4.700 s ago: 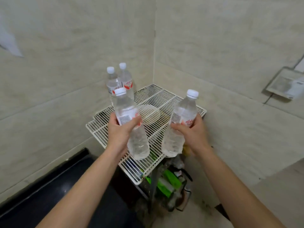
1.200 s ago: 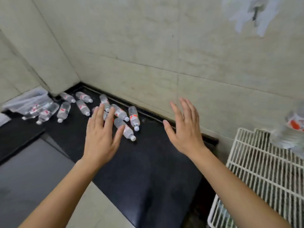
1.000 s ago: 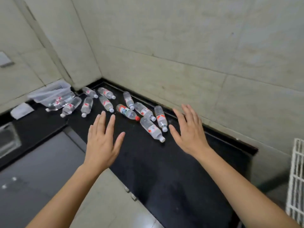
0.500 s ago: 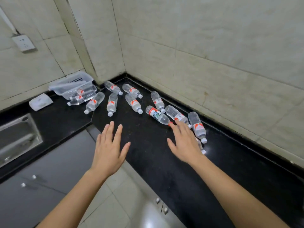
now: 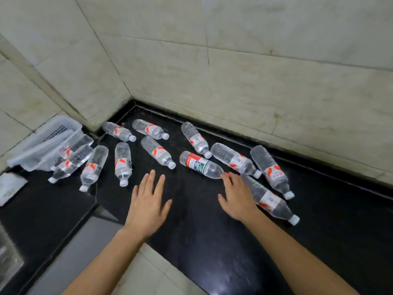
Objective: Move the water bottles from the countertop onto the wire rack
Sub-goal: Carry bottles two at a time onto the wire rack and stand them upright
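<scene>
Several clear water bottles with red-and-white labels lie on their sides on the black countertop. My left hand hovers open over the counter, just short of one bottle. My right hand is open too, its fingertips at the red cap of a bottle with a green-and-red label and its outer edge beside another bottle. Two more bottles lie just beyond it. The wire rack is out of view.
A white plastic basket lies tipped at the counter's left end with bottles spilling from it. A white packet sits at the far left. Tiled walls close the corner behind the counter. Grey cabinet fronts and pale floor lie below.
The view has swung from the wire rack left to the counter. Both empty hands have moved forward and down, and the right one now reaches the nearest bottles.
</scene>
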A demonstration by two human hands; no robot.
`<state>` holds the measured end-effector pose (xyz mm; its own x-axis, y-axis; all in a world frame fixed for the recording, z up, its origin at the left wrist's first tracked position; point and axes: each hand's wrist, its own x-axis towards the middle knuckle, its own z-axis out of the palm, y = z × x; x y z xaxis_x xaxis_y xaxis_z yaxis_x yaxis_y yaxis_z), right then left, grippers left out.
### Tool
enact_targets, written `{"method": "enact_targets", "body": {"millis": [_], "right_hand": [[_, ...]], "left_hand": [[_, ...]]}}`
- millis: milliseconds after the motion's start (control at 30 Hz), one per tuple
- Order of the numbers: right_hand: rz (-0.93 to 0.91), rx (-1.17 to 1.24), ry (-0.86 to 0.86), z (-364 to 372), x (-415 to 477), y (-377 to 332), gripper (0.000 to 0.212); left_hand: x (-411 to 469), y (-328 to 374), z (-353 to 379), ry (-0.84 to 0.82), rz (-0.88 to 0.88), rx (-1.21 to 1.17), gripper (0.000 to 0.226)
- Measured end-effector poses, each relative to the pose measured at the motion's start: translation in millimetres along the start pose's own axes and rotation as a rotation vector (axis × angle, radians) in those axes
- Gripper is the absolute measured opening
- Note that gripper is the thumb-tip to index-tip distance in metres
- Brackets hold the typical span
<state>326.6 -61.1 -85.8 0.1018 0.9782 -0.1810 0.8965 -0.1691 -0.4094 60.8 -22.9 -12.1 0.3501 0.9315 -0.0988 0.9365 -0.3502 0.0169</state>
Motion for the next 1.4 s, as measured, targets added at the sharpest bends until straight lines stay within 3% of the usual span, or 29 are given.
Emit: {"method": "enact_targets", "body": {"millis": [267, 467, 767, 833, 900, 967, 1067, 1267, 1333, 1400], "right_hand": [[0.482, -0.057, -0.032, 9, -1, 70, 0.072], [0.519, -0.249, -0.171, 24, -3, 85, 0.096], [0.64, -0.331, -0.15, 46, 7, 63, 0.095], [0.683, -0.343, -0.091, 53, 7, 53, 0.087], [0.68, -0.369, 0.112, 60, 3, 42, 0.077], [0.69, -0.264, 0.309, 68, -6, 29, 0.08], [0.777, -0.085, 0.387, 78, -22, -2, 0.087], [0.927, 0.292, 0.58, 96, -43, -45, 0.039], [1.139, 0.562, 0.721, 93, -36, -47, 0.047], [1.476, 0.942, 0.856, 84, -26, -37, 0.071]], "left_hand": [[115, 59, 63, -0.228, 0.308, 0.042, 0.075], [174, 92, 113, -0.295, 0.459, 0.213, 0.081], [226, 88, 143, -0.232, 0.589, 0.114, 0.07], [222, 87, 144, -0.212, 0.593, 0.107, 0.07], [213, 87, 139, -0.225, 0.601, 0.153, 0.076], [195, 83, 133, -0.26, 0.626, 0.24, 0.081], [176, 69, 123, -0.268, 0.691, 0.291, 0.081], [217, 54, 112, -0.291, 0.768, 0.11, 0.075], [229, 51, 115, -0.384, 0.719, 0.061, 0.078], [234, 50, 119, -0.424, 0.676, 0.059, 0.082]]}}
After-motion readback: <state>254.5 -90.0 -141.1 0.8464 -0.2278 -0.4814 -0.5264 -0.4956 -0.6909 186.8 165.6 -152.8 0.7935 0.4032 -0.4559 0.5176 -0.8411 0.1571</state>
